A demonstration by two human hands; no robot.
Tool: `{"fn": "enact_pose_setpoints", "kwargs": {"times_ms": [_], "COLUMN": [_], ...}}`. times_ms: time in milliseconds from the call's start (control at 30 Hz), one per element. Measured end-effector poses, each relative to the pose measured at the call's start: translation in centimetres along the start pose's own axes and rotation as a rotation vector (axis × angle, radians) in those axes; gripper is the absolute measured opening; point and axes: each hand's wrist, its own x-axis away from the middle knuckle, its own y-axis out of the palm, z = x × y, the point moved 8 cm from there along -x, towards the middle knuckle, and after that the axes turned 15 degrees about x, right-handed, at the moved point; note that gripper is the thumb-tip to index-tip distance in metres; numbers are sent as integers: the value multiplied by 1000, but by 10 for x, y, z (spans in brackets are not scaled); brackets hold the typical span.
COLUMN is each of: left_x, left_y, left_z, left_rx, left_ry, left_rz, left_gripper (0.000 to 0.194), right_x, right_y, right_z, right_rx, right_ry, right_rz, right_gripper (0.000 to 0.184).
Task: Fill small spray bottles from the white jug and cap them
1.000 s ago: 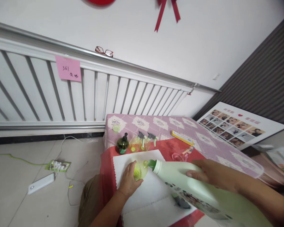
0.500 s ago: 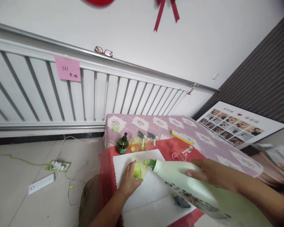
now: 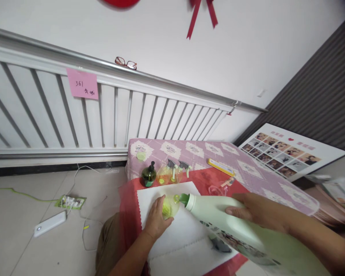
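Observation:
My left hand [image 3: 157, 219] is wrapped round a small clear bottle [image 3: 170, 207] with yellow-green liquid inside, standing over a white cloth [image 3: 172, 237]. My right hand [image 3: 244, 207] grips the handle of a large pale green jug [image 3: 218, 209], which lies tilted almost level. Its green spout [image 3: 184, 199] meets or nearly meets the small bottle's mouth; I cannot tell whether they touch. A dark spray head [image 3: 220, 244] rests on the cloth, partly hidden beneath the jug. Behind the cloth stand a dark green pump bottle [image 3: 148, 175] and two clear spray bottles [image 3: 163, 174] with grey triggers.
A yellow case [image 3: 220, 167] and a clear pink item [image 3: 218, 189] lie on the red cloth [image 3: 199, 176]. At the back left is a pale green lid [image 3: 141, 156]. The radiator [image 3: 149, 115] borders the table; a power strip [image 3: 70, 202] lies on the floor.
Both hands, the jug and the small bottle stay in nearly the same place. The red cloth's left edge has shifted slightly.

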Motion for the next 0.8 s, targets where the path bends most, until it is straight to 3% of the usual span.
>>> {"fn": "enact_pose_setpoints", "kwargs": {"times_ms": [133, 800], "left_x": [0, 1], "left_y": [0, 0], "left_z": [-1, 3], "left_rx": [-3, 8], "left_ry": [-7, -17], "left_rz": [1, -4], "left_gripper": [87, 86], "right_x": [1, -1], "right_y": [1, 3], "right_z": [-1, -3], "right_rx": [-24, -51], "right_ry": [2, -16], "right_rz": [-53, -59], "right_gripper": [53, 51]}}
